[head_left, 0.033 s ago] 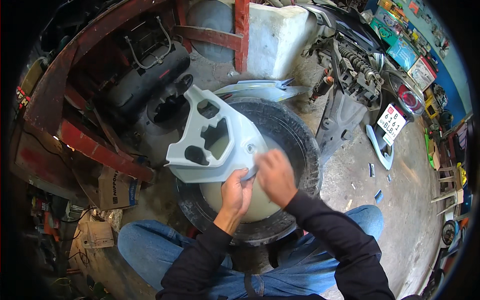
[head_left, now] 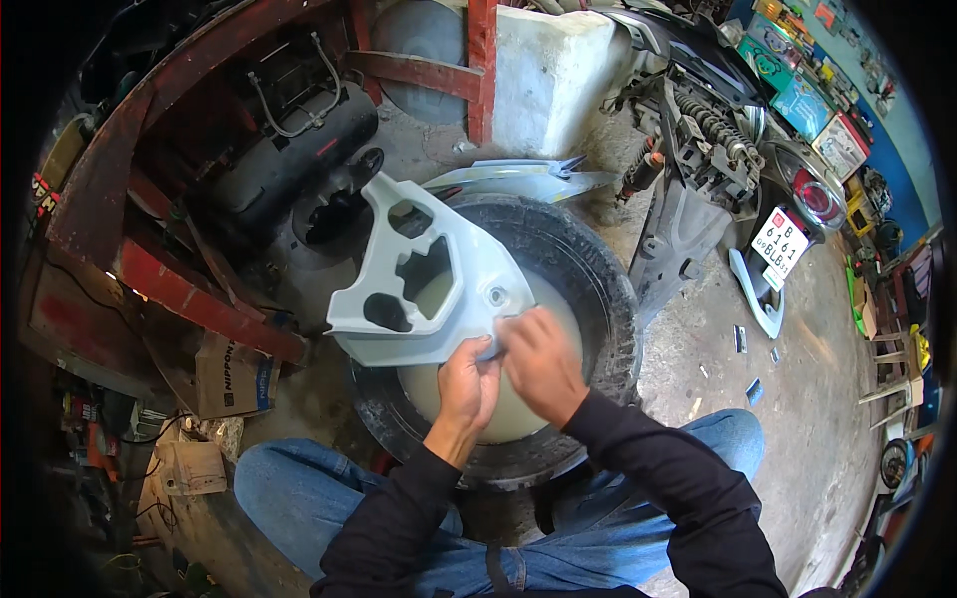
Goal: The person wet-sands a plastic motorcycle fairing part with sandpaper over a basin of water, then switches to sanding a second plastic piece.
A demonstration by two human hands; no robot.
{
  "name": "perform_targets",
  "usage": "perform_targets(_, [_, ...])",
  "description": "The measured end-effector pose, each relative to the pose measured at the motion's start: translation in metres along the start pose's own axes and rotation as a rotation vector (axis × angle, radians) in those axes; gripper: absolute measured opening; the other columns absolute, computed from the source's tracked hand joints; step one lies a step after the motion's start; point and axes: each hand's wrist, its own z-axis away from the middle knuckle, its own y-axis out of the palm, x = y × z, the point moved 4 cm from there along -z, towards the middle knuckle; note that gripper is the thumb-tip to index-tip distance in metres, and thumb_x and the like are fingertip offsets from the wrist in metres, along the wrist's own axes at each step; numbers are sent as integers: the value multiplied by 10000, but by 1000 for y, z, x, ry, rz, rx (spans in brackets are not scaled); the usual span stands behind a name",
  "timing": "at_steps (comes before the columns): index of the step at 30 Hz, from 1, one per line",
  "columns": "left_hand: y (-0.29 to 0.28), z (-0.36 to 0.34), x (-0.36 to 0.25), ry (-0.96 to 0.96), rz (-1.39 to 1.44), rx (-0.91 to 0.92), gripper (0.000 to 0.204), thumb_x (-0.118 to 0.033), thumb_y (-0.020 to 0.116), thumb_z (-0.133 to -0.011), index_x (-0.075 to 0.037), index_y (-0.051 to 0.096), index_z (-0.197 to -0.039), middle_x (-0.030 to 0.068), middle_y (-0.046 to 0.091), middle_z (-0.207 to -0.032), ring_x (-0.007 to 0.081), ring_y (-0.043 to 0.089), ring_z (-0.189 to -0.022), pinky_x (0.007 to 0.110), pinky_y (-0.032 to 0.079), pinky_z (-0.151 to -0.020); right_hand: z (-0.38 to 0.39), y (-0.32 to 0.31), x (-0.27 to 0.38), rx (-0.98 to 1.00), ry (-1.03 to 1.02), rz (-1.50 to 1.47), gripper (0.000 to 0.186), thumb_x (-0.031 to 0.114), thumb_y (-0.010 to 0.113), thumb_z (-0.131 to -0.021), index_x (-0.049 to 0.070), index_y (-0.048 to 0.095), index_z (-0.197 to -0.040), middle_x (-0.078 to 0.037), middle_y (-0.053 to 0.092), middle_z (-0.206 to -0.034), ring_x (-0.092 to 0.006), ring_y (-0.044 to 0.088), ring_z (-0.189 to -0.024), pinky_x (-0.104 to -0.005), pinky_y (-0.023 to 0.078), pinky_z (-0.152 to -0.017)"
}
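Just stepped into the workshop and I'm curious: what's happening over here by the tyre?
A person in a dark long-sleeved top and jeans sits over a tyre lying flat on the floor. A pale grey plastic panel with several cut-outs rests across the tyre's rim. The left hand grips the panel's near edge, and the right hand presses on that same corner beside it; something small may be under the fingers, but it is too hidden to tell. A partly stripped scooter stands behind.

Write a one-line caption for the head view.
Both hands, left and right, work the lower edge of a pale grey plastic panel resting over a tyre.
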Motion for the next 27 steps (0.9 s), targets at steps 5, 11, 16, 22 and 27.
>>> perform_targets(5, [8, 2, 2, -11, 18, -13, 391, 39, 504, -921, 64, 497, -1311, 157, 576, -1324, 289, 546, -1269, 486, 391, -1159, -8, -8, -15, -72, -59, 27, 338, 17, 671, -729, 5, 674, -1067, -126, 634, -1024, -336, 580, -1002, -439, 483, -948])
perform_targets(11, [10, 0, -2, 0, 29, 33, 441, 44, 505, -901, 76, 467, -1340, 184, 551, -1361, 336, 520, -1309, 527, 365, -1183, -6, -10, -14, -57, -205, 39, 400, 64, 678, -743, 25, 676, -1141, -109, 651, -1074, -312, 588, -1081, -476, 432, -1059])
perform_targets(16, [8, 1, -6, -36, 48, 35, 466, 48, 496, -908, 95, 433, -1367, 196, 533, -1391, 342, 526, -1309, 501, 371, -1183, -8, -17, -16, -91, -248, 31, 369, 51, 693, -732, 30, 682, -1100, -81, 647, -1033, -291, 588, -1052, -475, 455, -1032])
perform_targets(22, [9, 6, -7, -35, 18, 67, 418, 46, 500, -918, 104, 464, -1330, 185, 566, -1349, 324, 538, -1293, 489, 394, -1159, -7, -16, 11, -119, -285, -42, 329, 27, 680, -721, 23, 685, -1049, -84, 649, -1018, -305, 589, -1015, -439, 492, -949])
perform_targets(27, [6, 1, -4, -11, 0, 45, 360, 33, 513, -927, 109, 505, -1279, 185, 578, -1319, 300, 564, -1241, 473, 404, -1143, -4, -9, 3, -98, -175, -9, 325, 32, 694, -712, 27, 685, -1037, -87, 645, -1008, -309, 588, -988, -419, 501, -883])
